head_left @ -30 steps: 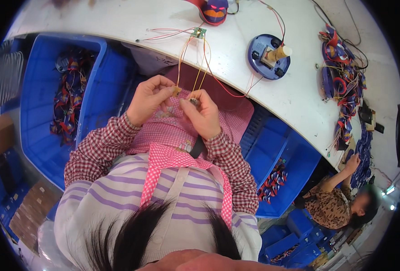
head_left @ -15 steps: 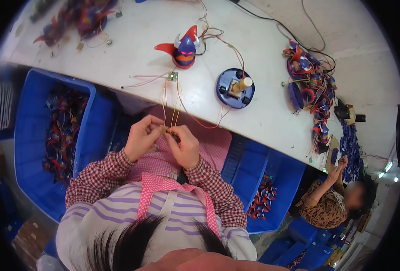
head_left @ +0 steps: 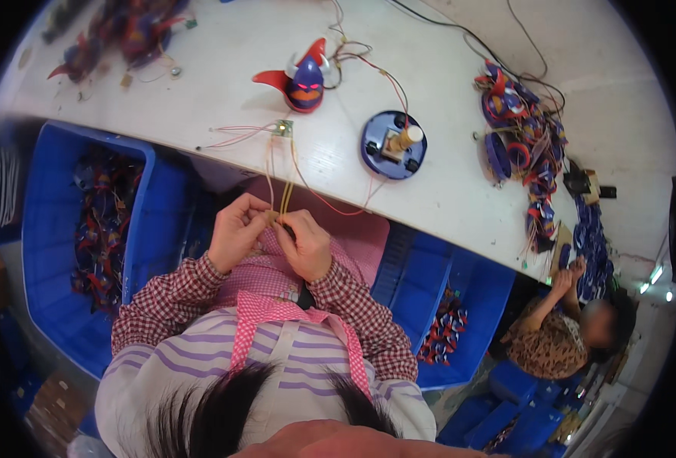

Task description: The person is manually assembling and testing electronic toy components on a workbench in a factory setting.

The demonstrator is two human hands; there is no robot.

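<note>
Over my lap, just off the table's front edge, my left hand (head_left: 235, 233) and my right hand (head_left: 307, 243) are closed close together, fingertips pinching the ends of thin wires (head_left: 286, 191). Exactly what sits between the fingertips is too small to make out. The pale and yellow wires run up to a small green circuit board (head_left: 282, 128) lying near the table edge. Beyond it stands a purple toy head (head_left: 305, 88) with red and silver horns and glowing pink eyes. To its right is a round blue base (head_left: 394, 145) with a white-topped post, joined by wires.
A blue bin (head_left: 143, 221) of toy parts stands at my left, another blue bin (head_left: 468, 336) at my right. More wired toy heads (head_left: 517, 130) are heaped on the white table's (head_left: 223, 76) right side. A co-worker (head_left: 548, 343) sits beyond the right bin.
Both hands stay pinched on the wires, with the right fingers slightly turned and closer in. The whole scene has shifted a little to the left. The co-worker's hands have lowered.
</note>
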